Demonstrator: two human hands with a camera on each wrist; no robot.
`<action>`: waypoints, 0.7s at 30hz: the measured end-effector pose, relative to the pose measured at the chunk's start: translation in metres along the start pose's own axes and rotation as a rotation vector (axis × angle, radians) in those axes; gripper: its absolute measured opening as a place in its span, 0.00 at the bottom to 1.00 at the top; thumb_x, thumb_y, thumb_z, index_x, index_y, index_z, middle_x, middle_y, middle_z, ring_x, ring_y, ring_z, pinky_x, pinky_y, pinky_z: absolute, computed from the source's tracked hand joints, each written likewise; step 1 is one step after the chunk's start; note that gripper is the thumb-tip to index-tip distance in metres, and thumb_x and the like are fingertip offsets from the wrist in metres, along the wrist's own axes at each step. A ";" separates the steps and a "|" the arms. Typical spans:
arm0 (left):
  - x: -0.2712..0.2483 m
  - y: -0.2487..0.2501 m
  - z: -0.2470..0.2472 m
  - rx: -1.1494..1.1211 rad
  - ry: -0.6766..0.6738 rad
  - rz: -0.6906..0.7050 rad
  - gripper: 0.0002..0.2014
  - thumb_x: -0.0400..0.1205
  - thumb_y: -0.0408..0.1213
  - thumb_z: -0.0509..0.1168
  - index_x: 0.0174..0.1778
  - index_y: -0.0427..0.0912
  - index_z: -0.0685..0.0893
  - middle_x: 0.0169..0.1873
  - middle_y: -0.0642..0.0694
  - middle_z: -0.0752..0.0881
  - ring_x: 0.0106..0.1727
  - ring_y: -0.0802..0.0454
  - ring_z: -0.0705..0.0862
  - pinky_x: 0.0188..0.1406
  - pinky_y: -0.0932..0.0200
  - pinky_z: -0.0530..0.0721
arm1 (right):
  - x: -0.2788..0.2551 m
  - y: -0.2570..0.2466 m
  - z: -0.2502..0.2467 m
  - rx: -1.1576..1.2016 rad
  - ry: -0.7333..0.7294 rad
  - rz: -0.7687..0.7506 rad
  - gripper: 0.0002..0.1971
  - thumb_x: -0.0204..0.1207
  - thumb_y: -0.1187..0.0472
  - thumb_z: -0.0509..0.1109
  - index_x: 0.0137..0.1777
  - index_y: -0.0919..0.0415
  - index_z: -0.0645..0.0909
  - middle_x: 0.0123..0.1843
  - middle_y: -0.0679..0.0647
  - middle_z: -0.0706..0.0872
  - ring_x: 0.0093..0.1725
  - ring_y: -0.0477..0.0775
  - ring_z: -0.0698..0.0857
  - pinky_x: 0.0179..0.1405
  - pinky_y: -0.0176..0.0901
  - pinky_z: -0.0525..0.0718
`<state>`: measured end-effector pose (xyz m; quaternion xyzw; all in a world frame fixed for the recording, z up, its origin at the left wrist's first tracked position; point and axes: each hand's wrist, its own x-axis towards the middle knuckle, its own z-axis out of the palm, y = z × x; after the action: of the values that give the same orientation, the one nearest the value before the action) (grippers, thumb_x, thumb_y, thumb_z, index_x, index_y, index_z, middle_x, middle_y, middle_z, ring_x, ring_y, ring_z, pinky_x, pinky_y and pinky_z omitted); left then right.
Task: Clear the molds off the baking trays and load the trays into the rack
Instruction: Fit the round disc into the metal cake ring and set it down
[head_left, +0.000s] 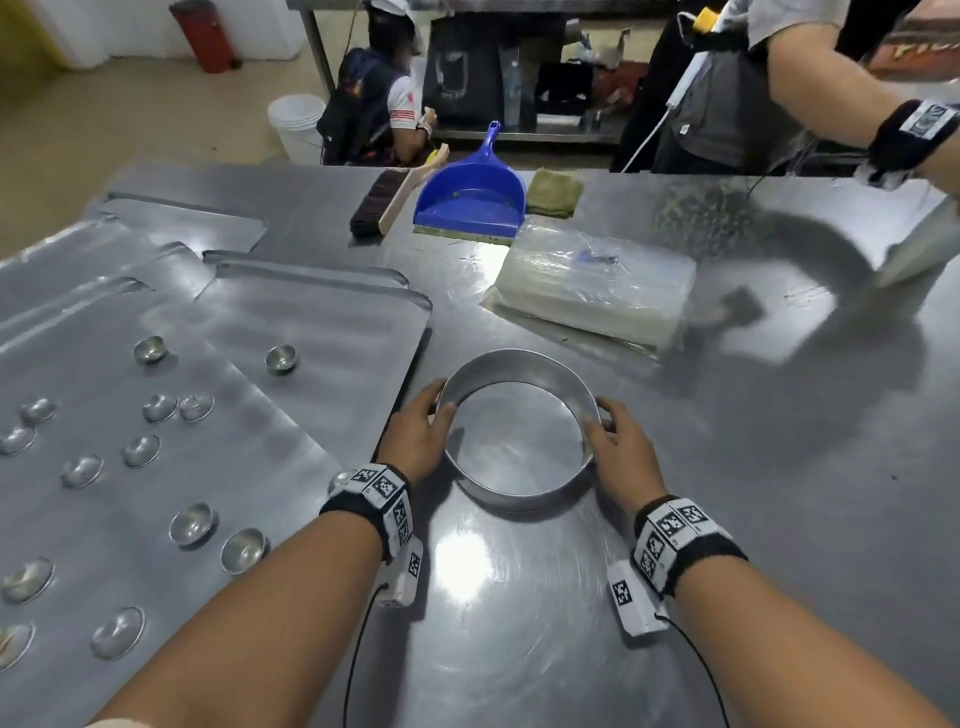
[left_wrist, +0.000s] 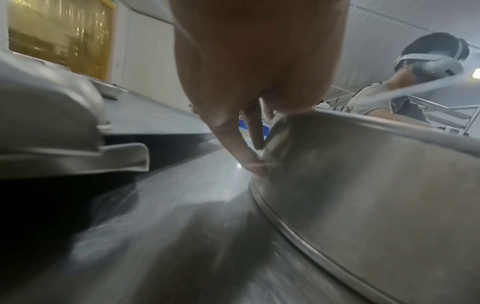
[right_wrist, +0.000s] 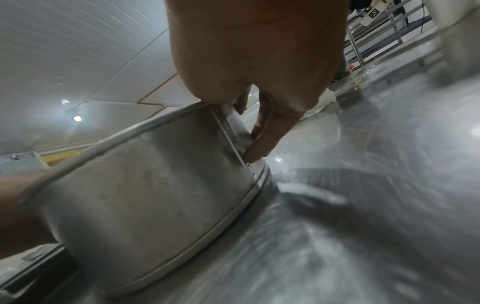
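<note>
A round metal pan (head_left: 524, 499) stands on the steel table in front of me, between my two hands. My left hand (head_left: 421, 431) grips its left wall and my right hand (head_left: 615, 447) grips its right wall. In the left wrist view my fingers (left_wrist: 249, 152) press the pan's outer wall (left_wrist: 363, 185). In the right wrist view my fingers (right_wrist: 262, 144) curl against the pan's seam side (right_wrist: 155, 185). To the left lie overlapping baking trays (head_left: 260, 467) with several small round molds (head_left: 192, 522) scattered on them.
Behind the pan lies a plastic-wrapped pack (head_left: 597, 286). Further back are a blue dustpan (head_left: 467, 192), a brush (head_left: 384, 200) and a green cloth (head_left: 553, 192). Another person's arm (head_left: 831, 88) reaches over a blurred tray (head_left: 914, 244) at the right. A tray edge (left_wrist: 78, 156) lies close beside my left hand.
</note>
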<state>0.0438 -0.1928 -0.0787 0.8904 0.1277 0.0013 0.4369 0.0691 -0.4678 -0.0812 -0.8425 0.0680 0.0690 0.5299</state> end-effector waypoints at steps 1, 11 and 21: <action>0.007 0.000 0.003 -0.030 0.005 -0.001 0.22 0.88 0.52 0.62 0.79 0.56 0.76 0.69 0.49 0.86 0.65 0.50 0.85 0.68 0.49 0.82 | 0.008 -0.001 -0.001 -0.001 0.003 0.002 0.14 0.84 0.45 0.67 0.67 0.42 0.79 0.50 0.36 0.87 0.52 0.43 0.88 0.54 0.43 0.84; 0.079 0.011 0.013 -0.065 0.037 0.009 0.17 0.89 0.49 0.60 0.75 0.58 0.79 0.62 0.51 0.89 0.58 0.53 0.87 0.61 0.55 0.83 | 0.089 -0.009 0.003 0.003 -0.003 -0.003 0.17 0.84 0.45 0.66 0.71 0.41 0.78 0.52 0.42 0.88 0.51 0.47 0.89 0.54 0.49 0.87; 0.125 0.010 0.014 -0.083 0.049 0.002 0.18 0.89 0.51 0.60 0.76 0.59 0.79 0.65 0.48 0.88 0.63 0.48 0.86 0.67 0.49 0.82 | 0.133 -0.023 0.006 -0.001 -0.033 0.013 0.20 0.87 0.48 0.64 0.76 0.49 0.76 0.54 0.45 0.86 0.47 0.31 0.83 0.35 0.22 0.76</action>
<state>0.1683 -0.1806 -0.0934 0.8714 0.1371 0.0290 0.4700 0.2033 -0.4581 -0.0889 -0.8411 0.0647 0.0864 0.5300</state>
